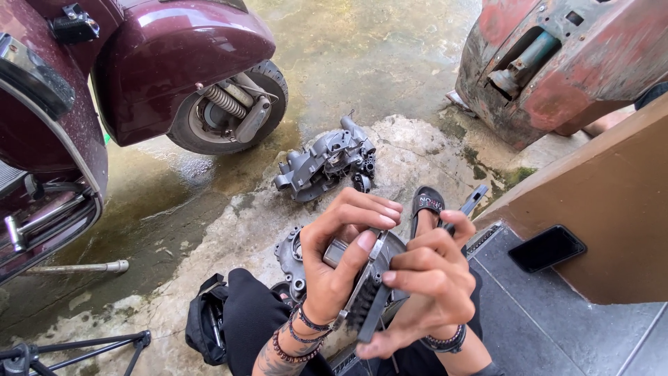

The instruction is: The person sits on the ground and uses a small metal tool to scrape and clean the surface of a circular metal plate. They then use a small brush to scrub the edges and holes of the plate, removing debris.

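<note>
My left hand (341, 257) grips a round grey metal engine part (379, 268) with a short shaft, thumb pressed on its rim. My right hand (424, 285) holds a dark brush (365, 306) against the part's lower edge, and a dark tool handle (470, 202) sticks up past its fingers. Both hands work over my lap, above my black trousers (250, 313). Beaded bracelets sit on both wrists.
A grey engine casing (327, 163) lies on the wet concrete floor ahead, another casing half (291, 257) by my knee. A maroon scooter (153, 76) stands left, a rusty red scooter body (557, 63) right. A black phone (546, 248) lies on a dark step, a black bag (205, 320) lower left.
</note>
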